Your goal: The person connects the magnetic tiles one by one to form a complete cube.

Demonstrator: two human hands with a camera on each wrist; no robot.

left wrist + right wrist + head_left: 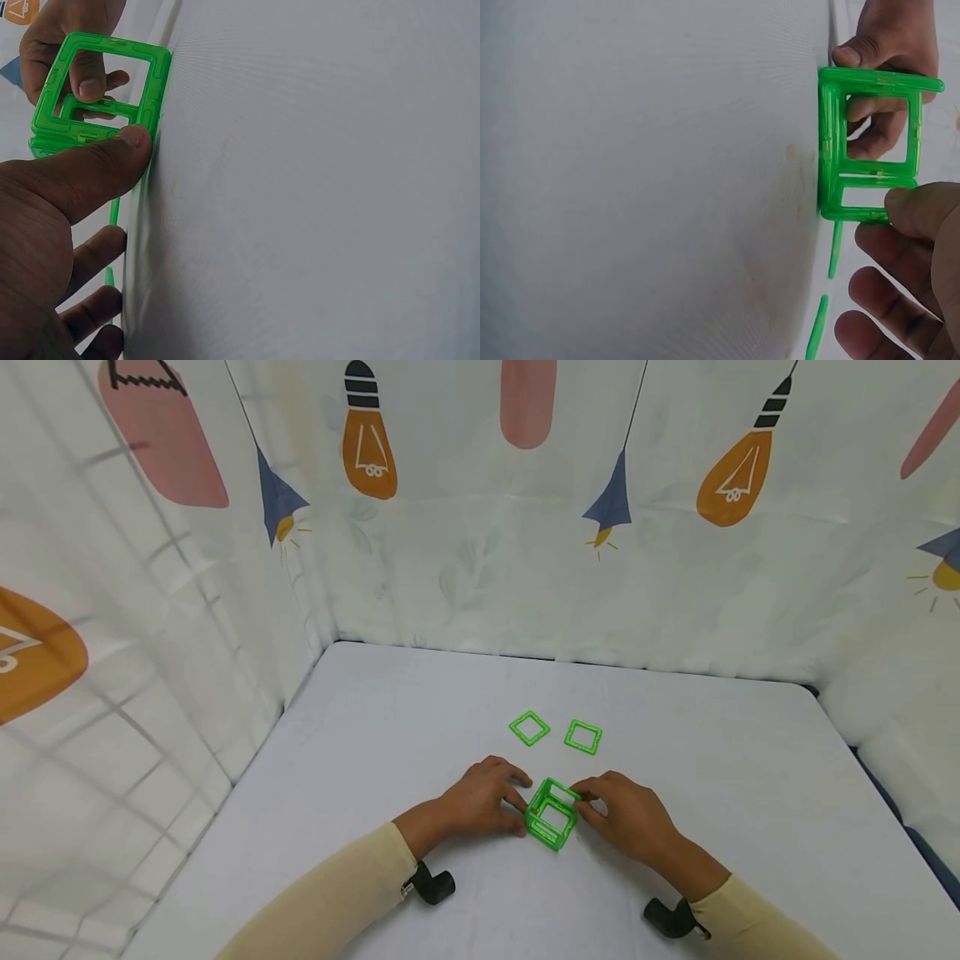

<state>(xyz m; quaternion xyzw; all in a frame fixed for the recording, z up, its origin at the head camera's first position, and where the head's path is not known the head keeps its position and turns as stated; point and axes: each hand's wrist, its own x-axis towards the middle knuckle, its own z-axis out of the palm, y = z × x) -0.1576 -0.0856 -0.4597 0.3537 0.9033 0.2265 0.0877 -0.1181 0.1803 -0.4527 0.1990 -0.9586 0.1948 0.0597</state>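
A cube-shaped frame of green, see-through square magnetic tiles [543,835] stands on the white table between both hands. My left hand [480,797] holds its left side, and in the left wrist view the thumb tip lies at the lower corner of a tile [155,90]. From the other side, my right hand [633,817] pinches a tile edge between thumb and index finger. The right wrist view shows this pinch at the lower end of the cube [831,135], with the other fingers spread below it.
Two loose green square tiles lie flat beyond the hands, a left one [540,720] turned like a diamond and a right one [587,725]. The white table [420,710] meets curtains [465,568] printed with bulbs and lamps at the back and left.
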